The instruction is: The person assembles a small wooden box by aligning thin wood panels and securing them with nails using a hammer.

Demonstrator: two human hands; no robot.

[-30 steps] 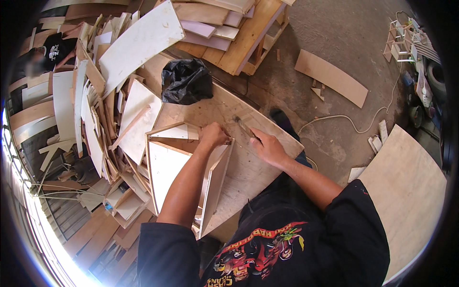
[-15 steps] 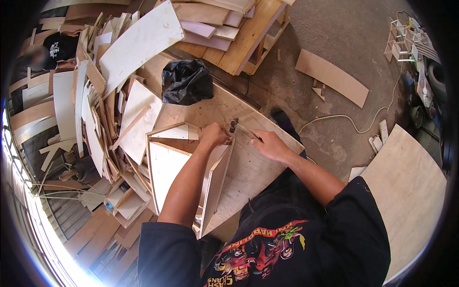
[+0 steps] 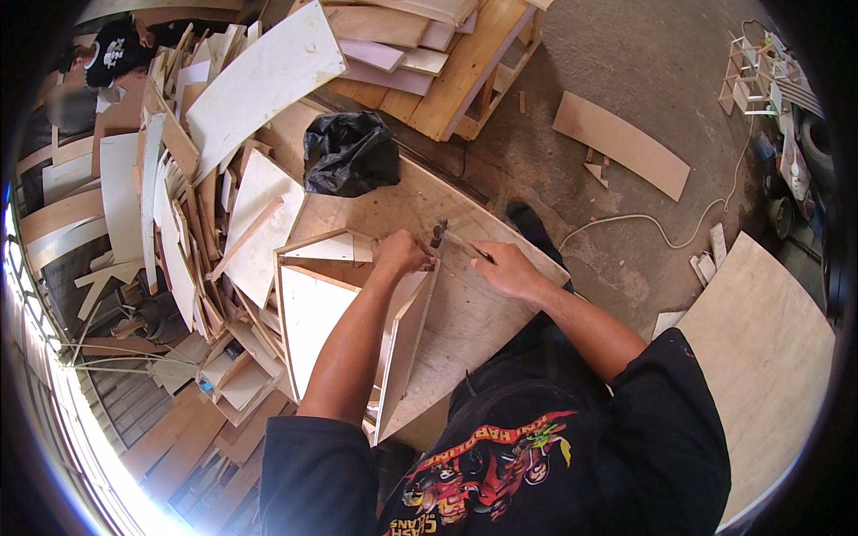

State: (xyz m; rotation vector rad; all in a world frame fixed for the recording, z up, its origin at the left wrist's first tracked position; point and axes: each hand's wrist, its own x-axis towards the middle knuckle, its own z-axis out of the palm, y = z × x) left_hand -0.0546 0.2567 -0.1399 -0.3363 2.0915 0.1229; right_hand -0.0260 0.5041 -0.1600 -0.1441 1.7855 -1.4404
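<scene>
My right hand (image 3: 507,270) is closed round the handle of a hammer (image 3: 439,234). The hammer's dark head hangs just above and beside the corner of an open wooden box (image 3: 315,317) made of thin white-faced panels. At that same corner my left hand (image 3: 402,254) is closed, fingers bent down at the top end of the box's right side panel (image 3: 407,344). Whatever sits between those fingertips is too small and hidden to make out. The box rests on a plywood-topped bench (image 3: 465,330), and my left forearm crosses over it.
Beyond the box lies a crumpled black plastic bag (image 3: 350,154). Piled offcut boards (image 3: 183,205) crowd the left side. More panels lie on a wooden table (image 3: 474,76) at the back. A cable (image 3: 661,234) snakes over the floor; a large sheet (image 3: 760,366) is at right.
My hands and the box have hardly moved; the hammer head has shifted only slightly. At the far upper left, another person in a black shirt has changed position.
</scene>
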